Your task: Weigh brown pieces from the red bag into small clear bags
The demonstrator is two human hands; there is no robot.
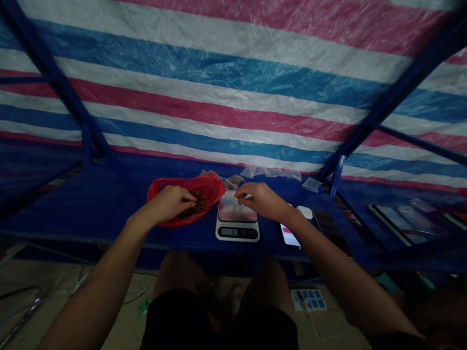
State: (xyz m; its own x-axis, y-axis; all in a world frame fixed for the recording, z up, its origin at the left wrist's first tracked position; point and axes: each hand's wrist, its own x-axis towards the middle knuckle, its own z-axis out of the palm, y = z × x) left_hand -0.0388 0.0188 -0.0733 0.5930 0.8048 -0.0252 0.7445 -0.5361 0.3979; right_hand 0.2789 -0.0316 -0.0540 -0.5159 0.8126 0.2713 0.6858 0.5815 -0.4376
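My left hand (170, 201) reaches into an open red plastic bag (209, 189) holding dark brown bits (197, 204); its fingers are curled over them. My right hand (257, 199) hovers over the platform of a small white digital scale (237, 233), fingers pinched together on something too small to make out. Both sit on a blue shelf (102, 209).
Clear small plastic bags (270, 172) lie behind the scale. A white phone (289, 234) and a small white case (304, 212) lie right of the scale. Blue metal frame posts (337, 175) and a striped tarp (233, 87) stand behind. Cables lie on the floor below.
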